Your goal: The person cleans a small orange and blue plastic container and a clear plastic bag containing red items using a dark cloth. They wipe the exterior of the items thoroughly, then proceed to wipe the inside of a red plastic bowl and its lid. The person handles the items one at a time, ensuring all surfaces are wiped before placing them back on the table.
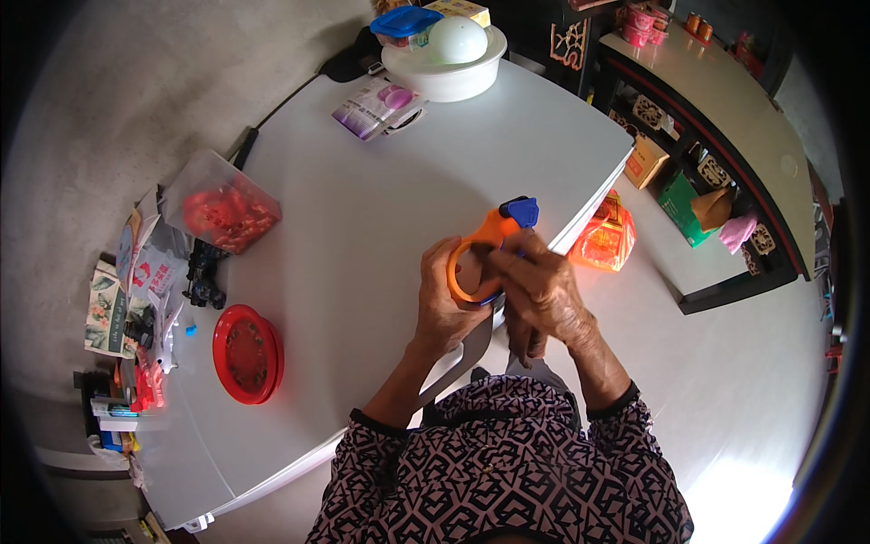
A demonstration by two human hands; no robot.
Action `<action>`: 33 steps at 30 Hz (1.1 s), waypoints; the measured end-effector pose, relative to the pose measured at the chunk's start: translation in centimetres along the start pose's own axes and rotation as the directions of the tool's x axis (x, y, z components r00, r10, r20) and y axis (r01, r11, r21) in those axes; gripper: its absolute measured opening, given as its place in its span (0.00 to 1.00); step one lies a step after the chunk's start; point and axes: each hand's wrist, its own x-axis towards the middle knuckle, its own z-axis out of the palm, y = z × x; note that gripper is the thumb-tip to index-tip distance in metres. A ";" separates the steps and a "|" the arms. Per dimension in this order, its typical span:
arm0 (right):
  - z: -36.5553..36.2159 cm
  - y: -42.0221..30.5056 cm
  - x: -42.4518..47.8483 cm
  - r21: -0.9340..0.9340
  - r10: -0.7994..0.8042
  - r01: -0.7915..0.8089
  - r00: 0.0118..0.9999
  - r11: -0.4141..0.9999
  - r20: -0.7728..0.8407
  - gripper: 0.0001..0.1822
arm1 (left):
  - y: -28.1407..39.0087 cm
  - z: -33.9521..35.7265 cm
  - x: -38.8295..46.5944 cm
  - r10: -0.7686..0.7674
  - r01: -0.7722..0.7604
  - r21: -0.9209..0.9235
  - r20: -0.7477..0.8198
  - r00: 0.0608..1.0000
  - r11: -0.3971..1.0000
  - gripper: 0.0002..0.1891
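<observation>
Between my hands, over the right edge of the light table, is an orange and blue plastic tape dispenser (pixel 495 219) with a round orange ring. My left hand (pixel 440 289) grips the ring from the left and below. At its right side my right hand (pixel 540 285) is raised with the fingers bent and touching or almost touching it; whether they hold a part of it cannot be told. The blue end of the dispenser points away from me, up and to the right.
Red plastic plates (pixel 248 355) and a clear bin with red contents (pixel 228 211) stand at the left. Toys and bags line the wall side. A white basin (pixel 445 78) and a purple packet (pixel 380 107) lie at the far end. An orange-red bag (pixel 603 234) sits beyond the right edge.
</observation>
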 end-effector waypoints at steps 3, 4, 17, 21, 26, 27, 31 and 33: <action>-0.2 0.3 -0.1 -0.301 -0.032 0.026 0.999 0.953 -0.016 0.08 | 0.3 0.0 0.0 0.049 -0.049 -0.002 -0.001 0.999 0.999 0.46; -0.3 0.2 -0.3 -0.342 -0.026 0.031 0.999 0.939 0.020 0.07 | 0.4 -0.1 -0.1 0.033 -0.033 -0.002 0.018 0.999 0.999 0.46; -0.1 -1.9 -1.8 -0.193 -0.061 0.100 0.979 0.976 0.195 0.08 | 0.5 0.4 -0.2 0.057 -0.057 -0.099 -0.004 0.998 0.993 0.45; -0.1 -2.1 -2.2 0.082 -0.056 0.052 0.998 0.995 0.042 0.15 | 0.5 -0.1 -0.5 -0.100 0.095 -0.105 -0.042 0.994 0.990 0.43; 3.3 2.5 -2.2 -0.010 0.170 -0.186 0.916 0.983 -0.363 0.19 | 0.4 -0.6 -0.6 -0.088 0.089 0.201 -0.014 0.996 0.976 0.40; 4.2 3.0 -2.0 0.011 0.182 -0.191 0.913 0.982 -0.365 0.19 | 0.3 -0.5 -0.7 -0.139 0.141 0.177 -0.019 0.990 0.974 0.40; 6.1 2.9 -2.8 0.049 0.197 -0.192 0.917 0.980 -0.346 0.19 | -0.6 -0.5 -0.9 -0.266 0.267 0.009 -0.024 0.964 0.964 0.37; 6.4 2.3 -3.2 -0.048 0.170 -0.189 0.950 0.981 -0.262 0.17 | -1.0 -0.7 -0.8 -0.300 0.295 -0.158 -0.011 0.954 0.942 0.35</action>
